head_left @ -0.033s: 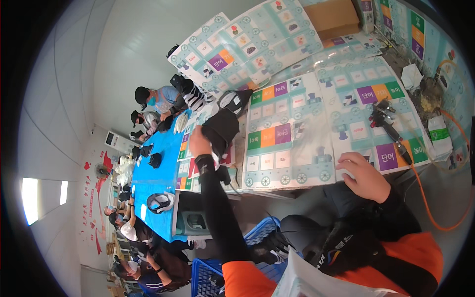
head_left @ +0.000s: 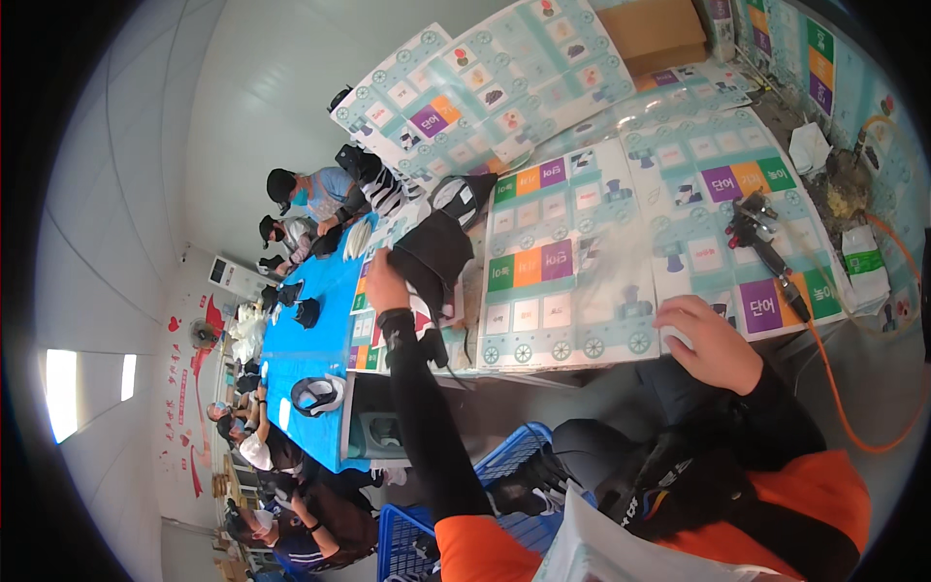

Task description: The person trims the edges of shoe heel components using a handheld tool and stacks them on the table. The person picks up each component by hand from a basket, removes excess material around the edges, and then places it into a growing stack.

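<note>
At the left end of the near table, my left hand is closed on the edge of a black cap. The cap is tilted, and its strap hangs toward the table's edge. My fingertips are partly hidden by the cloth. Just behind it lies another black cap with a pale lining showing. My right hand is at the table's front edge with thumb and fingers apart, apparently holding nothing. Farther right on the table lies a spray gun with an orange hose.
Printed sheets cover the table, with a large one standing at the back. White packets lie far right. Blue baskets stand below. Several people work along a blue-covered table at left, where more caps lie.
The black cap in my left hand has turned slightly, and more of its strap and underside shows. My right hand has barely moved.
</note>
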Demonstrator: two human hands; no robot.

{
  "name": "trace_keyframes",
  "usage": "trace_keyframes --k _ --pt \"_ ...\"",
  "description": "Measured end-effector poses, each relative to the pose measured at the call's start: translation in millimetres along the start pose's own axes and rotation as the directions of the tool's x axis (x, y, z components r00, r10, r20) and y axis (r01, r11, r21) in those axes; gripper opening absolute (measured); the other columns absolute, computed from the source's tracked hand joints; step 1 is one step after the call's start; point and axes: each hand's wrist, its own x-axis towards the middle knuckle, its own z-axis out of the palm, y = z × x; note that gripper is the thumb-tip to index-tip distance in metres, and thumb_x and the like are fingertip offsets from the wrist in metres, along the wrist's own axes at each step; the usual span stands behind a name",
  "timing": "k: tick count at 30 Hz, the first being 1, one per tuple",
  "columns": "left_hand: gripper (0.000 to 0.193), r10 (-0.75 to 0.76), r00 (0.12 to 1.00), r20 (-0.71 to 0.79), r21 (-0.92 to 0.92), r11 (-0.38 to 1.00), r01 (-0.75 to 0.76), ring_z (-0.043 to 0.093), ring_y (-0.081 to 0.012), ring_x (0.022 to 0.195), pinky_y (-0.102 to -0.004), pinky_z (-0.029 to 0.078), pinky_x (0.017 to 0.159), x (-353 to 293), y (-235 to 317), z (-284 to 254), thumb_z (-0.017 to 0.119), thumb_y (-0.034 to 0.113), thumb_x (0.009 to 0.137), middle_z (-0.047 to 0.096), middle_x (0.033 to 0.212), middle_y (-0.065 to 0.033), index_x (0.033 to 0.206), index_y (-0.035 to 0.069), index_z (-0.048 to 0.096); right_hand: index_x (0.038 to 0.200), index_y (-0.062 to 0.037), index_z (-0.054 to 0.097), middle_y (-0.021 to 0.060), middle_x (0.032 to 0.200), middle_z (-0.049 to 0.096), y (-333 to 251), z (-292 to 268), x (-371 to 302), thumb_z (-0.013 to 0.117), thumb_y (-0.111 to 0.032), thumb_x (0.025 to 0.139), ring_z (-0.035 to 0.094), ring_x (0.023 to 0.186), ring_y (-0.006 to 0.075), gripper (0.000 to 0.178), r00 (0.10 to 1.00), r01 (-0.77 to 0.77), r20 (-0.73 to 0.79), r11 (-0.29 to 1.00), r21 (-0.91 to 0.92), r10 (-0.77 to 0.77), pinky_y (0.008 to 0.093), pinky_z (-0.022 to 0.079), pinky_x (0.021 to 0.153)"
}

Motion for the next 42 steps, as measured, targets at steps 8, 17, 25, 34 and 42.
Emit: trace_keyframes --k 8,17,25,34,42 --pt "0.024 -0.046 0.999 0.02 -0.385 0.921 0.05 0.074 -0.0391 0.095 -0.0408 0.056 0.081 -63 102 -122 0.059 -0.001 0.094 0.074 0.101 -0.0185 0.115 0.005 0.069 0.128 -0.0036 0.061 0.0134 0.129 0.061 -39 96 142 0.079 -0.015 0.094 0.062 0.117 0.0344 0.04 0.897 0.256 -0.437 0.889 0.378 -0.073 0.0404 0.051 0.101" --pt "0.03 0.081 0.994 0.072 -0.354 0.934 -0.05 0.068 -0.017 0.089 -0.0331 0.055 0.084 -78 84 -154 0.072 0.005 0.086 0.072 0.095 -0.0119 0.116 0.003 0.066 0.105 -0.003 0.061 0.0117 0.126 0.061 -44 127 127 0.084 0.001 0.082 0.063 0.112 0.0303 0.033 0.966 0.203 -0.253 0.756 0.622 -0.052 0.0381 0.054 0.094" --pt "0.03 0.022 0.983 -0.184 0.119 0.993 0.0 0.071 -0.0393 0.1 -0.0484 0.056 0.078 -45 6 -129 0.058 0.005 0.096 0.072 0.113 -0.0157 0.123 0.009 0.069 0.131 -0.0004 0.063 0.0027 0.144 0.056 -6 28 70 0.065 0.008 0.097 0.057 0.126 0.0135 0.035 0.994 0.093 -0.108 0.486 0.869 0.003 0.0305 0.052 0.102" --pt "0.038 0.176 0.932 0.318 -0.168 0.978 -0.127 0.067 -0.0382 0.118 -0.0461 0.052 0.104 -106 43 -31 0.072 0.021 0.096 0.065 0.143 -0.0151 0.134 0.013 0.069 0.13 -0.0026 0.058 0.0085 0.158 0.046 -22 113 48 0.069 -0.002 0.102 0.044 0.143 0.017 0.031 0.939 -0.143 0.243 0.366 0.919 -0.243 0.036 0.034 0.119" --pt "0.094 0.205 0.678 0.706 -0.707 0.25 0.661 0.046 -0.0308 0.149 -0.0391 0.035 0.123 -303 114 -233 0.087 0.025 0.089 0.037 0.169 -0.0205 0.162 -0.005 0.035 0.147 -0.0014 0.054 -0.005 0.112 0.057 20 199 20 0.066 -0.005 0.104 0.05 0.099 0.0048 0.045 0.753 -0.537 0.596 0.263 0.801 -0.279 0.0228 0.044 0.09"
